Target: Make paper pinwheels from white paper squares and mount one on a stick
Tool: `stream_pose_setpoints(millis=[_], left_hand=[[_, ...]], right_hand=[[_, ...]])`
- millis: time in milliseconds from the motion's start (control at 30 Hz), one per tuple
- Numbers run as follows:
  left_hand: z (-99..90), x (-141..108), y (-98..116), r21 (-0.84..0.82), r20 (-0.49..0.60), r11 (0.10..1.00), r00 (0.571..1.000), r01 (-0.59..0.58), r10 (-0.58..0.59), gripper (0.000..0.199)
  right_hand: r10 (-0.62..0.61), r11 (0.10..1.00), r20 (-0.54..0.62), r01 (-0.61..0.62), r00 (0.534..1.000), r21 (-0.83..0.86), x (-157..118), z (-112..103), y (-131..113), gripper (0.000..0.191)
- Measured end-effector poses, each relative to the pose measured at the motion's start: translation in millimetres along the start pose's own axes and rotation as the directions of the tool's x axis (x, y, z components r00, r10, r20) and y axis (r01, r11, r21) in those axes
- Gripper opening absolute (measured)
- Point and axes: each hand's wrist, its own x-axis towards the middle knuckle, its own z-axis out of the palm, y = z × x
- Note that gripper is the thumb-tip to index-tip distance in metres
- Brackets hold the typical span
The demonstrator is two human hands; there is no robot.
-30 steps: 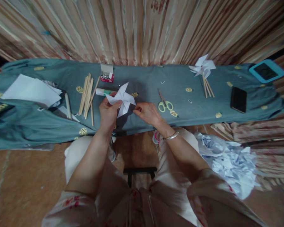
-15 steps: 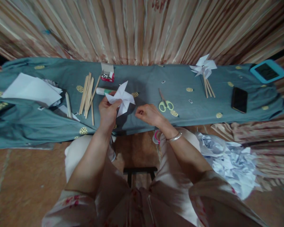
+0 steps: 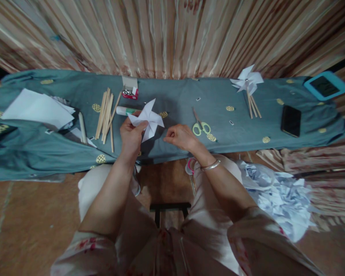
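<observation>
My left hand pinches a white folded paper pinwheel by its left side, above the cloth. To its right my right hand is closed, thumb and fingertips pressed together; anything between them is too small to make out. A small gap separates it from the pinwheel. Behind my left hand lies a glue stick, and an open red box with shiny metal pieces stands farther back. Several wooden sticks lie on the left. Green-handled scissors rest right of my right hand.
The blue-green cloth covers a long table. White paper sheets lie at the left. On the right are finished pinwheels on sticks, a black phone and a blue-framed device. A bag of paper scraps sits below.
My right hand has shifted very slightly, its fingertips still pressed together. My left hand and the pinwheel have stayed in place.
</observation>
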Motion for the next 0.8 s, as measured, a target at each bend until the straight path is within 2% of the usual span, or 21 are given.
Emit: stream_pose_setpoints(millis=[367,800], left_hand=[[-0.1,-1.1,0.3,-0.004,0.009,1.0,1.0,-0.001,0.001,0.028],[0.9,-1.0,0.2,0.013,-0.015,1.0,1.0,0.009,-0.009,0.032]], right_hand=[[0.026,0.999,0.02,-0.027,0.999,0.018,-0.6,-3.4,0.0,0.015],[0.054,0.998,-0.016,-0.055,0.998,-0.035,-0.2,-6.3,3.9,0.02]])
